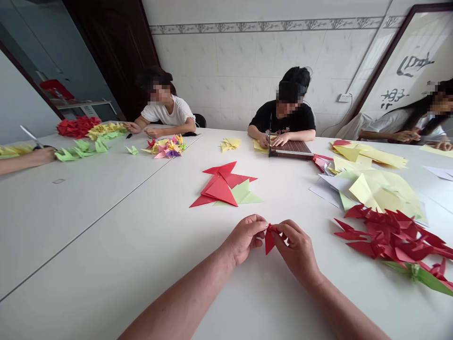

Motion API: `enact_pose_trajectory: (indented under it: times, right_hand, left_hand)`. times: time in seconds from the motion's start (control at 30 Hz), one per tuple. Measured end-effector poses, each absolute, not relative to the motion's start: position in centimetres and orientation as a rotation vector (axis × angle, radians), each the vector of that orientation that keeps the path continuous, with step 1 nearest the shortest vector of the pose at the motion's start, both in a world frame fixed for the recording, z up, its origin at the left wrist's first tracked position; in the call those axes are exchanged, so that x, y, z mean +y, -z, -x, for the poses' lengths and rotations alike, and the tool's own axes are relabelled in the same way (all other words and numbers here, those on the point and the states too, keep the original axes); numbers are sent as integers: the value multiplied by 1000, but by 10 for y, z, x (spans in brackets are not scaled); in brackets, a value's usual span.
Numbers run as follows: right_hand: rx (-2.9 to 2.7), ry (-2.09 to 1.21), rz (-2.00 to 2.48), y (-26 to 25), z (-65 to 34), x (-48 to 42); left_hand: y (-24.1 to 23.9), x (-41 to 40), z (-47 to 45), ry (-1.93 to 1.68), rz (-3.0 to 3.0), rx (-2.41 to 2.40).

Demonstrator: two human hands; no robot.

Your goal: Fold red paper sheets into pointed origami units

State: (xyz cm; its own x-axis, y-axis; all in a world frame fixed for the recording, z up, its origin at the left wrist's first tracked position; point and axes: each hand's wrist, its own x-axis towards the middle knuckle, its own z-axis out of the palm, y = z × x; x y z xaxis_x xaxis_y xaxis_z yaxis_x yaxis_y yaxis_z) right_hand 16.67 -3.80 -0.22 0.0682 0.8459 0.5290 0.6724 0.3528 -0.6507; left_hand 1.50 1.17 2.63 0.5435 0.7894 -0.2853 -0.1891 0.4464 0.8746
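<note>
A small folded red paper piece [269, 242] is pinched between my two hands above the white table [148, 264]. My left hand [249, 236] grips its upper left edge with thumb and forefinger. On the other side, my right hand [295, 248] is closed on it with thumb and fingers, hiding part of the folds. One pointed flap hangs down between the hands. Just beyond them lie several folded red paper pieces [221, 186], with a light green folded piece [244, 192] partly under them.
To the right is a heap of red origami [396, 236] with a green one [421, 276]. Behind it lie yellow sheets [385, 189]. Across the table, a person works at a paper cutter [292, 148]. Colourful origami [166, 147] and red origami [76, 126] lie at the far left.
</note>
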Motion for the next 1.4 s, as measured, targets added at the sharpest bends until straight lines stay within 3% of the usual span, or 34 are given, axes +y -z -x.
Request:
enact_pose_trajectory:
  times: [1.4]
  right_hand:
    - [-1760, -31, 1362, 5, -165, -39]
  left_hand:
    - [-28, 5, -23, -676, -779, 853]
